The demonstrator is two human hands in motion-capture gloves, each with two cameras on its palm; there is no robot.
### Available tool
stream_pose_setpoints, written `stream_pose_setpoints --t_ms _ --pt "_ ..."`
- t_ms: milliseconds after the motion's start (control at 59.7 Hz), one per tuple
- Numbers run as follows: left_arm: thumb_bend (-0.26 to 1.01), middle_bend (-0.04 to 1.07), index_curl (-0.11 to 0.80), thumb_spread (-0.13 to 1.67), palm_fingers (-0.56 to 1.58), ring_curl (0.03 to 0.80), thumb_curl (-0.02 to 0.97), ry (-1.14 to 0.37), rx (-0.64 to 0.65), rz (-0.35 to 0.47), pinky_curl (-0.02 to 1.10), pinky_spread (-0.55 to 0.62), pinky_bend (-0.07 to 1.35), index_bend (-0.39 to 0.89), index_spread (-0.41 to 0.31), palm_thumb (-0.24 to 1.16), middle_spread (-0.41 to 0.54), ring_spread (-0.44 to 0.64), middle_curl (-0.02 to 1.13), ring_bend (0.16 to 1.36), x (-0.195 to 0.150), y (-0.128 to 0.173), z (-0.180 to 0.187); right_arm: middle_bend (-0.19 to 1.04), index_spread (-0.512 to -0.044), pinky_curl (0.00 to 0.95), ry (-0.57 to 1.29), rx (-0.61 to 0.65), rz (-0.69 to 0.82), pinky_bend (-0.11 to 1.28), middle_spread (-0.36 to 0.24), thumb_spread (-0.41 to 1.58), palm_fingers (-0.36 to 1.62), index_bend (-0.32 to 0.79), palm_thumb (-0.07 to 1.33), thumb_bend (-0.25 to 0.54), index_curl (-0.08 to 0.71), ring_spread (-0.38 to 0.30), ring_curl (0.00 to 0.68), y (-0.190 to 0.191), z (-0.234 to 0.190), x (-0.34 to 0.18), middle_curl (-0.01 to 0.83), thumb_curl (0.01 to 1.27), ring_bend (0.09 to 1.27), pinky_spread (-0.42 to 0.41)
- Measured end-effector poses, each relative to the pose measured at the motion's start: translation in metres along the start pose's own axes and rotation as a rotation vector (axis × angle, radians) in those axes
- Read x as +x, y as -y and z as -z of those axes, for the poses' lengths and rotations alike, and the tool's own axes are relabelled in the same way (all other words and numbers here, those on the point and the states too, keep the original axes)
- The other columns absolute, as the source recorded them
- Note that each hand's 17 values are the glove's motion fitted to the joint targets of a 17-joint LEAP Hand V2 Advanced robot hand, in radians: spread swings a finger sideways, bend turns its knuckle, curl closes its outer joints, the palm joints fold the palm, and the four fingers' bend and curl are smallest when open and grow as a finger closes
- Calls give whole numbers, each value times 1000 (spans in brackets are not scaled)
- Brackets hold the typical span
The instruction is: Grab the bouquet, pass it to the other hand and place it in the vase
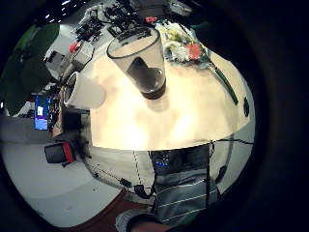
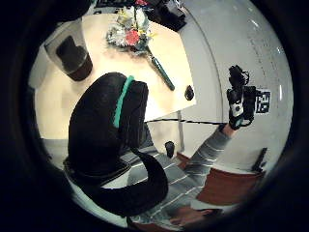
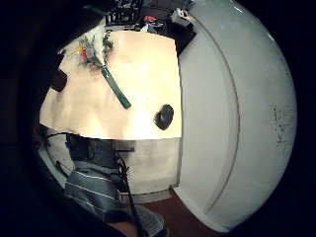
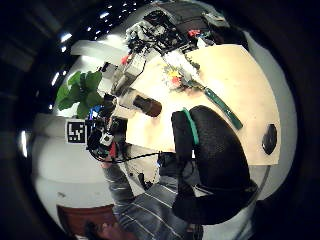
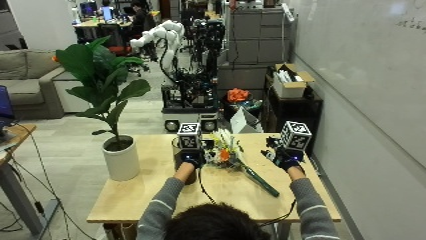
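- Both hands are raised over the table and hold nothing: left hand (image 5: 191, 159) at about 10 o'clock, right hand (image 5: 287, 158) at 2 o'clock. I cannot tell how the fingers of either are set.
- The bouquet (image 5: 229, 156) lies flat between them, blooms at 12 o'clock, green stem running to 4 o'clock.
- Judgement: grasp mid-stem, clear of the blooms, leaving stem free for the other hand.
- The vase (image 1: 140, 60) is clear, so hard to make out; the left hand largely hides it from outside.
- A dark small thing (image 3: 164, 116) near the table's right edge is unidentifiable.
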State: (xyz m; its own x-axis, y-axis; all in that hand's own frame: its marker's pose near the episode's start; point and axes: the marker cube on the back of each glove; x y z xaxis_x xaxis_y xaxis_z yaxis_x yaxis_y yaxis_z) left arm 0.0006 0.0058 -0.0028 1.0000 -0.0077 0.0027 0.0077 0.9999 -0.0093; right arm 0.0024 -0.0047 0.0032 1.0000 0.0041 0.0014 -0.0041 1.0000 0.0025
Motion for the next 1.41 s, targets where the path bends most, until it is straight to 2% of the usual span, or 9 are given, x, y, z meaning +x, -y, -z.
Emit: stream_pose_setpoints --t_ms 67,134,335,653,820,887,1054,1222,1406 --pt "107 216 130 666 556 135 63 3 -16 14 121 137 263 265 -50 181 36 80 124 407 -1 -9 3 249 -203 140 4 3 4 401 -7 656 380 152 403 260 88 42 99 4 -3 2 103 102 290 123" --pt "100 201 176 863 536 176 93 4 -9 31 165 173 255 247 -61 189 44 101 174 416 -4 -6 0 249 -246 182 11 10 19 411 -3 860 352 151 422 258 127 53 133 7 -7 5 143 131 298 153" --pt "54 174 271 1124 521 221 162 12 -4 37 231 214 224 205 -73 195 54 127 241 407 -5 -11 6 240 -292 240 13 3 32 412 4 1144 324 151 446 210 187 66 182 2 -1 2 221 193 305 187" --pt "-7 165 352 1214 501 257 233 45 5 52 298 227 202 181 -77 233 56 135 286 394 -13 -12 -7 240 -292 288 -12 -41 57 391 11 1255 328 138 477 119 230 70 233 -3 8 -26 298 247 311 195" --pt "-14 164 363 1222 459 277 250 31 -3 61 321 237 207 160 -65 246 68 150 300 404 -11 -26 -1 237 -284 312 -7 -39 33 408 19 1266 323 121 489 72 230 71 253 4 8 -26 321 265 321 189" --pt "-15 158 361 1224 440 285 254 42 11 66 331 242 220 153 -59 246 79 155 302 419 -16 -19 -4 242 -278 319 3 -40 12 414 25 1266 321 112 488 51 225 70 262 5 10 -25 330 271 330 186" --pt "-16 161 355 1226 388 301 262 22 47 60 350 259 246 152 -47 245 104 172 303 445 -15 -18 -6 208 -261 350 5 -38 -68 513 50 1217 371 73 452 -18 193 101 297 22 13 -15 337 282 422 206" --pt "-16 159 342 1226 342 315 268 24 53 57 365 273 281 139 -31 244 130 186 302 483 -14 -7 -14 188 -239 390 54 -42 -111 665 80 1188 361 41 454 -19 152 125 324 38 15 -10 343 296 481 238" --pt "-16 162 333 1227 304 321 272 13 36 59 376 286 310 144 -25 243 155 197 302 510 -8 -16 -9 199 -232 405 54 -48 -154 747 91 1176 340 57 466 -17 123 118 343 56 8 0 352 308 537 245"
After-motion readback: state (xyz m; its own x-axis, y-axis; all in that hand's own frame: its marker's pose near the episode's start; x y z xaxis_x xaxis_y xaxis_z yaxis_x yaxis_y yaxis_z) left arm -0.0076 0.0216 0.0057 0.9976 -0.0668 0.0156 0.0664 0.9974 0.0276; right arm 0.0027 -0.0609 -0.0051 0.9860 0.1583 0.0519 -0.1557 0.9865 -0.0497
